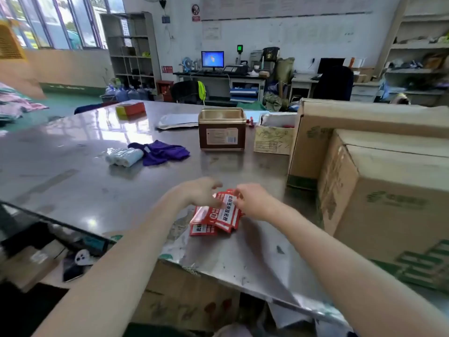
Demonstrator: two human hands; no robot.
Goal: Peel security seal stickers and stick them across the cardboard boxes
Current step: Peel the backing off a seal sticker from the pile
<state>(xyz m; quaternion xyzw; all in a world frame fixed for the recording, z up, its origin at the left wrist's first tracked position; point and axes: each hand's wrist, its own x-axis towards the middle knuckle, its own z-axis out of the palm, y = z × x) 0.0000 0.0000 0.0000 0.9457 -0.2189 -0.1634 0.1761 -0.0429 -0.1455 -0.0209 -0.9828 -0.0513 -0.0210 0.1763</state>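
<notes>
A small stack of red-and-white security seal stickers [220,218] lies on the steel table [85,181] near its front edge. My left hand [200,192] rests on the stack's upper left, fingers pinching the top sheet. My right hand [252,203] grips the same top sheet at its upper right corner. Two large cardboard boxes stand to the right: the near one [388,207] beside my right forearm, the far one [323,139] behind it.
A brown metal tin [221,132] stands open mid-table, with a small printed carton [273,138] to its right. A purple cloth [161,152] and a roll of plastic bags [125,156] lie to the left. Desks, shelves and chairs fill the background.
</notes>
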